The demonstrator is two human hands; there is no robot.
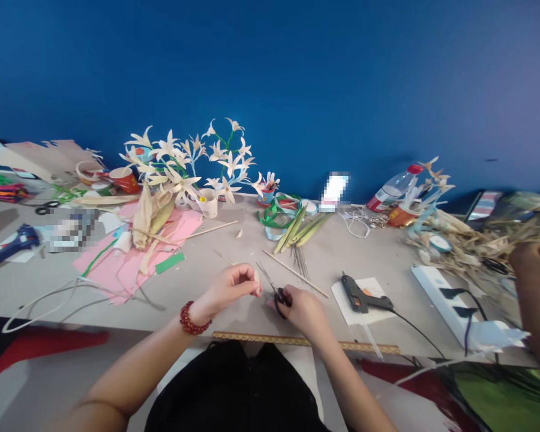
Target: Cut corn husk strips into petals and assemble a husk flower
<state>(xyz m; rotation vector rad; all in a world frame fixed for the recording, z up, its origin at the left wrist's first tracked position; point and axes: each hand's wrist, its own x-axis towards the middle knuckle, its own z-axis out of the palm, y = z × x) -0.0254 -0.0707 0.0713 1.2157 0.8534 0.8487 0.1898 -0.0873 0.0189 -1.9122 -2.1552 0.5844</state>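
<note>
My left hand (232, 284), with a red bead bracelet at the wrist, pinches a small pale strip of husk (257, 282) above the grey table. My right hand (302, 309) grips black-handled scissors (272, 287), whose blades point up and left toward the strip, almost touching it. Both hands hover near the table's front edge, just behind a long wooden ruler (306, 342).
A black glue gun (362, 296) lies on white paper to the right, near a white power strip (450, 303). Thin sticks (294, 273), green leaf strips (299, 228), pink paper (130, 258) and husk flowers (184, 159) lie behind. Another person's hand (537, 270) is at far right.
</note>
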